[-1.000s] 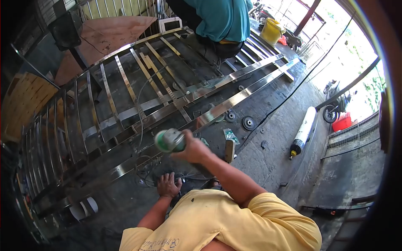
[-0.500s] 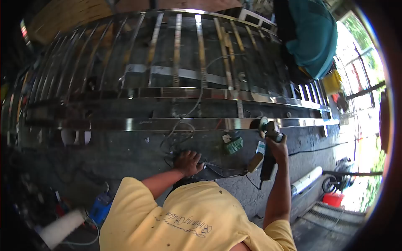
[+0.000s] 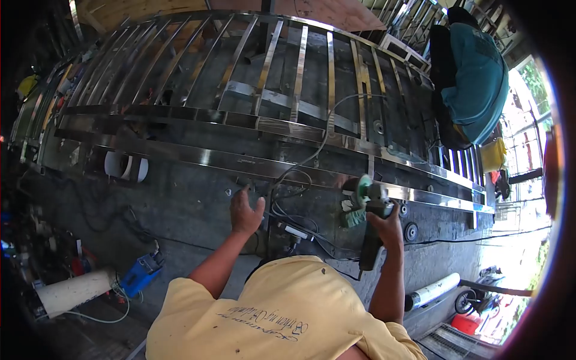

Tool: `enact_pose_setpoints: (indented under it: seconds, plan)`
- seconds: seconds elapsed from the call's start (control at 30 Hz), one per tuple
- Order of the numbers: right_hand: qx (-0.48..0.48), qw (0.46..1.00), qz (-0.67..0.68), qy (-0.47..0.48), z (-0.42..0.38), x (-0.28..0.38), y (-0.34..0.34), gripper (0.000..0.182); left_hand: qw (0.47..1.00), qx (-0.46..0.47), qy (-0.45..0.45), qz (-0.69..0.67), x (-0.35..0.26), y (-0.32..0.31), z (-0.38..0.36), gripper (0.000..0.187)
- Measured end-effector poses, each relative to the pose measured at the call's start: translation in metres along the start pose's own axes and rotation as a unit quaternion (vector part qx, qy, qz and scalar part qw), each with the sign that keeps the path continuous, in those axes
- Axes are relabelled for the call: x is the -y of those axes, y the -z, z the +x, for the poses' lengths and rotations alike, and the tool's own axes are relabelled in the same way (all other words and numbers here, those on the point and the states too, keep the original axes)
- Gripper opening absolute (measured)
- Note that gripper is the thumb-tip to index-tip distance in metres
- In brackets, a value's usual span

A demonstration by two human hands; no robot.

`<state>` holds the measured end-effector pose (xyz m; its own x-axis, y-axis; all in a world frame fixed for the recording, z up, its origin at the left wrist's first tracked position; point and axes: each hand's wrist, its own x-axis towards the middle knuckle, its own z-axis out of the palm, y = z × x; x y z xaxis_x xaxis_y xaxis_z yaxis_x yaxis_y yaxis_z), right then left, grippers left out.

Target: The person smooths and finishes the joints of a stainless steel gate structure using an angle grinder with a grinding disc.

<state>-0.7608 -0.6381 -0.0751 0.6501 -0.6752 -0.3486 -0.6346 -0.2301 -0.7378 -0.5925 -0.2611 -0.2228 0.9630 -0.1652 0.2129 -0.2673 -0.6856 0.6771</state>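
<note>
My right hand [image 3: 387,225] is wrapped round an angle grinder [image 3: 371,243], whose round disc [image 3: 363,188] is at the lower rail of a long shiny metal frame [image 3: 228,162]. My left hand [image 3: 246,213] is raised beside the looped cable [image 3: 279,201], below the same rail, with fingers apart and nothing in it. A green cloth [image 3: 353,218] lies on the floor, partly behind the grinder.
A co-worker in a teal top [image 3: 477,78] crouches at the frame's far right. A blue box [image 3: 141,275] and a white cylinder [image 3: 75,294] are at lower left. Another pale cylinder [image 3: 432,291] lies at lower right, near a red container [image 3: 466,324].
My left hand has lifted off the cables and moved left and up, its fingers spreading. My right hand and the grinder have shifted slightly left. The view has turned and moved.
</note>
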Motion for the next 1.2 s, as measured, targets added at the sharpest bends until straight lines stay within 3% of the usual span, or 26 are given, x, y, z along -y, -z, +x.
enact_pose_setpoints:
  seconds: [0.1,0.17,0.23,0.37,0.47,0.5,0.6,0.73,0.93,1.1,1.2]
  plan:
    - [-0.032,0.989,0.127,-0.071,-0.002,-0.026,0.04,0.081,0.985,0.106,0.024,-0.134,-0.037,-0.046,-0.012,0.074]
    - [-0.056,0.977,0.191,-0.076,-0.019,-0.055,0.059,0.072,0.975,0.126,-0.078,-0.165,-0.085,-0.067,-0.014,0.078]
    - [-0.084,0.961,0.256,-0.067,-0.051,-0.095,0.066,0.065,0.968,0.192,-0.094,-0.134,-0.142,-0.084,-0.019,0.078]
    - [-0.161,0.926,0.311,-0.141,-0.15,-0.131,0.053,0.062,0.892,0.358,-0.2,-0.192,-0.22,-0.159,-0.04,0.075]
    - [-0.225,0.908,0.325,-0.138,-0.214,-0.146,0.033,0.062,0.845,0.383,-0.308,-0.211,-0.255,-0.227,-0.063,0.074]
    - [-0.249,0.895,0.338,-0.147,-0.234,-0.143,0.027,0.063,0.823,0.454,-0.284,-0.191,-0.268,-0.231,-0.06,0.072]
    - [-0.315,0.856,0.378,-0.159,-0.278,-0.139,0.013,0.065,0.856,0.364,-0.345,-0.125,-0.286,-0.242,-0.058,0.067]
    - [-0.346,0.822,0.434,-0.131,-0.315,-0.158,-0.001,0.073,0.886,0.215,-0.375,-0.169,-0.256,-0.198,-0.036,0.056]
    - [-0.284,0.806,0.516,-0.05,-0.326,-0.153,-0.007,0.078,0.886,0.259,-0.381,-0.049,-0.14,-0.076,-0.032,0.053]
    - [-0.192,0.802,0.563,0.062,-0.321,-0.133,-0.023,0.083,0.82,0.49,-0.294,-0.046,-0.098,0.019,-0.086,0.062]
    - [-0.151,0.793,0.583,0.097,-0.33,-0.104,-0.048,0.087,0.668,0.714,-0.166,-0.129,-0.109,0.057,-0.126,0.078]
